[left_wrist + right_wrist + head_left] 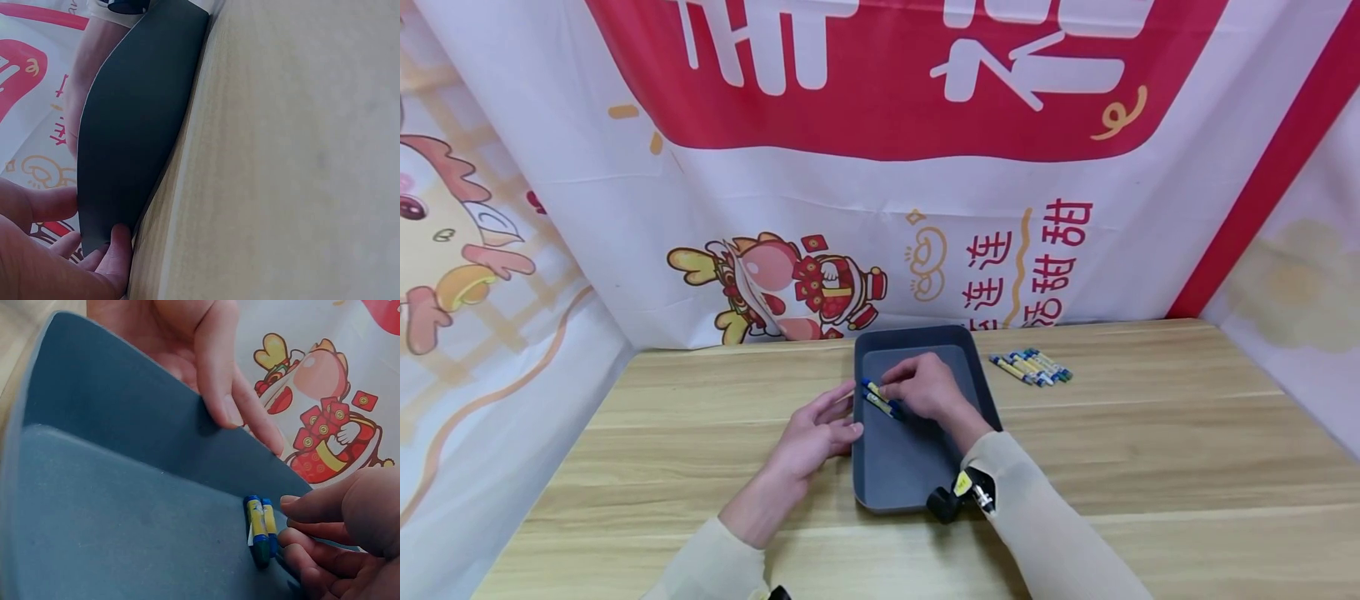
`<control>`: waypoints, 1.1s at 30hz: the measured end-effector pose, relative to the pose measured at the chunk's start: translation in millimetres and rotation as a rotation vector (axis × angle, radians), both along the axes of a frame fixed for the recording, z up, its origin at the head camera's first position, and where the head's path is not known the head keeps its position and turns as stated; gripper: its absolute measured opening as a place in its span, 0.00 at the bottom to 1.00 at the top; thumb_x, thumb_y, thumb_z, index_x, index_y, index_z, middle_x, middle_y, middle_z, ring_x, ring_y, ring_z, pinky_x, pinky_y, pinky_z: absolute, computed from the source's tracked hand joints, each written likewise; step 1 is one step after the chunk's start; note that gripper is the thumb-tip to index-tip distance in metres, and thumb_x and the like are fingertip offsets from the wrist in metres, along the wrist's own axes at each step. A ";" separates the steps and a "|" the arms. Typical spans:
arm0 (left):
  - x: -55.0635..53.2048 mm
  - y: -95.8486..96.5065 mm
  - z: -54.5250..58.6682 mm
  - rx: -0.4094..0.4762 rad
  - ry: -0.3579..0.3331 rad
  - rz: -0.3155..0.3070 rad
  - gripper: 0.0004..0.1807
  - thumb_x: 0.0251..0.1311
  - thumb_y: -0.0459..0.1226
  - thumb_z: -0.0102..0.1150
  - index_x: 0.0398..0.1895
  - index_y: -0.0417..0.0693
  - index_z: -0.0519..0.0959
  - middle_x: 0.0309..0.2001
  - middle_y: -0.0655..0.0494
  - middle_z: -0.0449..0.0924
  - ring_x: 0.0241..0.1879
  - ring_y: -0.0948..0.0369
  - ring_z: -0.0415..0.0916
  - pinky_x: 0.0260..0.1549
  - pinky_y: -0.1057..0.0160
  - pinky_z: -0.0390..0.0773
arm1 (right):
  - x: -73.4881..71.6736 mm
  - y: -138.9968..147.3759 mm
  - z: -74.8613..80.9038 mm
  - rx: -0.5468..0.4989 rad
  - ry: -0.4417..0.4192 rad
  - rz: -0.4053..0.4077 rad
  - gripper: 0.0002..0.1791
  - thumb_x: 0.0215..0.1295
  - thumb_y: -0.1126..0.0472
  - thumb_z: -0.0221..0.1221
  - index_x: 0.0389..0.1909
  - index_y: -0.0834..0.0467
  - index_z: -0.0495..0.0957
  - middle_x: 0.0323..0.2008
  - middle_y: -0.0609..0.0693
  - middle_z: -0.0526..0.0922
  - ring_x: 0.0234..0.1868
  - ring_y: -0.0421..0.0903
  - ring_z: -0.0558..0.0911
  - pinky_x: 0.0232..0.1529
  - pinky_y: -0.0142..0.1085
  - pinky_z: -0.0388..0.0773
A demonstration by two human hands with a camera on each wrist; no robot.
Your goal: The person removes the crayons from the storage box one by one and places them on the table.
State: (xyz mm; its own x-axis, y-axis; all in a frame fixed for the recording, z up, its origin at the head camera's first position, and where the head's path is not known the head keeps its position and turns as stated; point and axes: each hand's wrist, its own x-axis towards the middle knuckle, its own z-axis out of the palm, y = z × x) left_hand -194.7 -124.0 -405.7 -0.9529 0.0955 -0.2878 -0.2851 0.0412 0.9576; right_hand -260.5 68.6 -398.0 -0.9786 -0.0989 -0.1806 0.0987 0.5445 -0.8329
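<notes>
A dark grey rectangular tray stands on the wooden table. Along its left side, my left hand rests with loosely bent fingers against the outer wall, thumb tip at the rim. Two crayons with yellow-and-blue wrappers lie side by side in the tray: the green-tipped crayon and a blue-ended crayon. My right hand reaches inside from the right. Its thumb and fingertips are right beside the blue-ended crayon, all on one side of it in the right wrist view.
Several more crayons lie in a group on the table, right of the tray's far end. A printed cloth hangs behind the table's back edge. A small dark camera on the right wrist overhangs the tray's near edge.
</notes>
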 end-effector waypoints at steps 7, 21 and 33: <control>-0.3 0.0 -0.8 0.000 0.003 0.005 0.35 0.68 0.27 0.63 0.78 0.55 0.72 0.75 0.40 0.73 0.56 0.55 0.85 0.44 0.64 0.86 | -0.7 -1.5 -2.9 0.033 0.014 0.004 0.07 0.69 0.58 0.71 0.44 0.50 0.92 0.46 0.50 0.90 0.48 0.49 0.82 0.57 0.46 0.79; 0.6 0.1 0.9 -0.020 -0.008 0.000 0.34 0.69 0.28 0.63 0.78 0.57 0.72 0.76 0.41 0.72 0.60 0.52 0.84 0.47 0.61 0.86 | -1.3 -0.6 -4.7 0.053 0.014 -0.008 0.06 0.69 0.62 0.70 0.43 0.52 0.92 0.45 0.51 0.90 0.46 0.49 0.82 0.54 0.44 0.80; -0.1 -0.4 -0.7 -0.001 0.006 -0.002 0.35 0.68 0.27 0.63 0.78 0.55 0.72 0.76 0.41 0.72 0.64 0.51 0.82 0.47 0.62 0.86 | -2.3 -1.0 -4.4 0.086 0.035 -0.003 0.06 0.67 0.60 0.72 0.43 0.51 0.92 0.44 0.50 0.90 0.47 0.49 0.82 0.56 0.45 0.79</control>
State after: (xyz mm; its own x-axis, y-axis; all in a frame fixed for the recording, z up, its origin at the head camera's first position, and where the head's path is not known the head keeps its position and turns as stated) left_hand -194.8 -124.4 -406.4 -0.9543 0.0970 -0.2826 -0.2796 0.0432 0.9591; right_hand -262.7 67.5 -402.4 -0.9847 -0.0820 -0.1538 0.0717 0.6139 -0.7861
